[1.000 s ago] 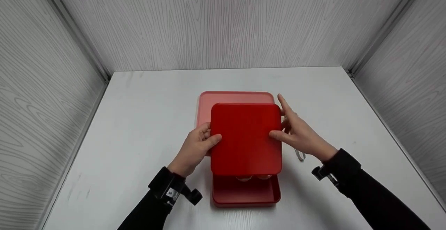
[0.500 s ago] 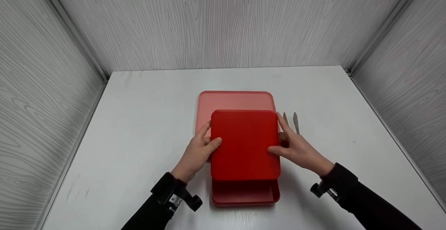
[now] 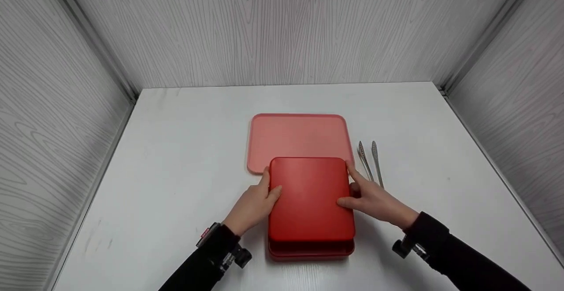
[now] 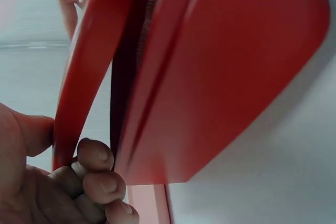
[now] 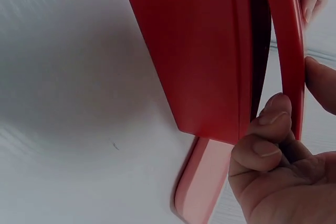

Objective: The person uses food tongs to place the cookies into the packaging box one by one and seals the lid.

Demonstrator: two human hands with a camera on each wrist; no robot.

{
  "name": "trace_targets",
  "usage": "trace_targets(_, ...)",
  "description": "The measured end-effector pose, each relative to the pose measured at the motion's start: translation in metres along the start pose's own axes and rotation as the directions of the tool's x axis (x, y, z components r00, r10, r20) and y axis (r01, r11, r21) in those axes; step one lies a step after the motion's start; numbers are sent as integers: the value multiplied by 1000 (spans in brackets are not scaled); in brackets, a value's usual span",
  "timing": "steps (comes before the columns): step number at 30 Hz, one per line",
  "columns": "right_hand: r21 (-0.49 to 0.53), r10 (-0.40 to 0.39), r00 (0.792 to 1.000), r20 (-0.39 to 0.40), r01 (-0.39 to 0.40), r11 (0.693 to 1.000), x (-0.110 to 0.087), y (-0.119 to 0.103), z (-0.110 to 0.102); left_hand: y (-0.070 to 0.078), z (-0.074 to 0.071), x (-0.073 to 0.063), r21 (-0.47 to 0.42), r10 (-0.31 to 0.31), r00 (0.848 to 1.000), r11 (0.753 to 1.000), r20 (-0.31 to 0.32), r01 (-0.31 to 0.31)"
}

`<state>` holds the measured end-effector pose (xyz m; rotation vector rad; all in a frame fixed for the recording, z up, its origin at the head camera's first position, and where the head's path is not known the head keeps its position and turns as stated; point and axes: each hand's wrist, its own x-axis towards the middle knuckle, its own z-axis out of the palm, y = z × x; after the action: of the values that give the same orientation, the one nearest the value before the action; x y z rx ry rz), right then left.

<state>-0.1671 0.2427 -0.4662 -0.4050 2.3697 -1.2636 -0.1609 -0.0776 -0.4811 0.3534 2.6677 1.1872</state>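
A bright red rectangular lid is held level just above a darker red box, covering most of its opening. My left hand grips the lid's left edge, thumb on top and fingers curled beneath. On the opposite edge my right hand pinches the lid in the same way, its index finger stretched along the far corner. Both wrist views show a narrow gap between the lid and the box rim. In the left wrist view, something ridged shows inside the gap; what it is I cannot tell.
A pink tray lies flat behind the box, its near edge partly hidden by the lid. Metal tongs lie to the right of the tray, close to my right hand. Pale wood-grain panels wall the white table at the back and sides.
Both hands have brought the lid toward me and down over the box, hiding more of its inside. More of the pink tray and the tongs now shows.
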Motion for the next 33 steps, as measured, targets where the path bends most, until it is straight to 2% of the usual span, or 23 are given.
trace_targets(4, -34, 36, 999, 11, -36, 999, 1, 2, 2, -1, 4, 1, 70, -14, 1000, 997, -9, 15)
trace_targets(9, -56, 60, 998, 10, -59, 997, 3, 3, 4, -1, 7, 2, 108, -45, 999, 993, -8, 46)
trace_targets(19, -31, 94, 995, 30, -93, 995, 6, 7, 10, -4, 13, 5, 85, -91, 996, 992, 12, 90)
trace_targets(23, -50, 95, 995, 23, -94, 994, 6, 8, 10, -5, 13, 3, 78, -108, 994, 991, 12, 107)
trace_targets(28, -54, 86, 996, 19, -85, 995, 3, 8, 11, -7, 15, -2, 80, -133, 991, 988, 17, 131)
trace_targets(33, -79, 54, 999, -1, -54, 995, 0, 9, 13, -8, 19, -6, 81, -132, 991, 988, -6, 132)
